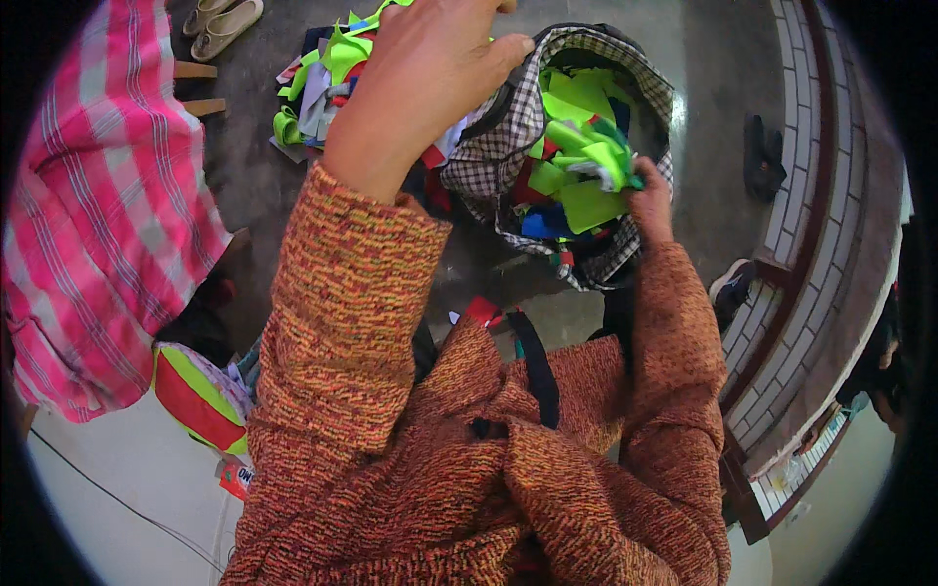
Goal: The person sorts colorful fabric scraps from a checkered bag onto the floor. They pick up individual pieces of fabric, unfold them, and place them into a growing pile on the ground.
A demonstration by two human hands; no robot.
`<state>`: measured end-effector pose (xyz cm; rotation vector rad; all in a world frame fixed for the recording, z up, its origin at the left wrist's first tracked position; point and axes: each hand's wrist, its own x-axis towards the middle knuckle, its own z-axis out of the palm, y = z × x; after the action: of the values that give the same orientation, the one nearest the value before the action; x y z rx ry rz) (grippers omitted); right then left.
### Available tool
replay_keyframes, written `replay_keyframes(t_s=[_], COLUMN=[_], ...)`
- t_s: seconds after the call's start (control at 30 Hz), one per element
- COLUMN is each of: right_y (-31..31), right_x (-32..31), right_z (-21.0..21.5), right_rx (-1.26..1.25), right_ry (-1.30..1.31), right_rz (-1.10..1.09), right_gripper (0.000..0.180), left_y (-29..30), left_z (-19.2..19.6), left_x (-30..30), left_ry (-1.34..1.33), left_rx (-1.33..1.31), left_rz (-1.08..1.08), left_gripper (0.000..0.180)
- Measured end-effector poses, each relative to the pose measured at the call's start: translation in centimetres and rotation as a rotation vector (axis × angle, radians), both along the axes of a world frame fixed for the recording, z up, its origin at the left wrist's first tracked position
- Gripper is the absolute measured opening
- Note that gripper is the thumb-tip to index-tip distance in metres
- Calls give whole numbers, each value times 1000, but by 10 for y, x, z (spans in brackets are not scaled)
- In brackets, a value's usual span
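Note:
A black-and-white checked fabric bag [498, 146] stands gaping on the floor ahead, holding neon green, red, blue and dark green cloth scraps [576, 93]. At its right side, my right hand [651, 203] is closed on a bunch of cloth scraps [601, 156], neon green and dark green with some white, over the bag's mouth. My left hand [430, 73] is above the bag's left rim, thumb stretched apart from the fingers. The top edge of the view cuts off part of those fingers. Under and beside that wrist lies a loose pile of cloth scraps [318, 93].
A pink checked cloth [117, 195] hangs at the left, with beige shoes [227, 27] beyond it. A red and neon green cushion-like thing [200, 396] is beside my left sleeve. Along the right runs a white-tiled ledge [806, 225], with dark shoes [764, 161] by it.

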<state>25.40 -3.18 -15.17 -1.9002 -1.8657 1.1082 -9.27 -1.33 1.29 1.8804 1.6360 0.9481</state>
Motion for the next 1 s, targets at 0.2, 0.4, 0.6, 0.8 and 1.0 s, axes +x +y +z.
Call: replay_keyframes(t_s=[0.2,0.4,0.6,0.8,1.0], right_y=[-23,-31,-28,-28,-29], right_x=[3,3,-3,-4,-19], right_z=[90,89,80,83,104], right_rx=[-17,-49,-228,-358,-319], right_ry=[734,1067,1339,1694,1649], right_rz=[-509,-719,-714,-600,-724], right_gripper=[40,45,38,37,41], left_y=[-1,3,5,2,0], left_z=[8,-9,-27,-26,-17], left_x=[6,11,39,71,96], left_ry=[60,3,44,-87,-172], left_rx=[-121,-180,-137,-336,-441], left_rz=[12,-38,-135,-279,-400], left_gripper=[34,35,35,35,43])
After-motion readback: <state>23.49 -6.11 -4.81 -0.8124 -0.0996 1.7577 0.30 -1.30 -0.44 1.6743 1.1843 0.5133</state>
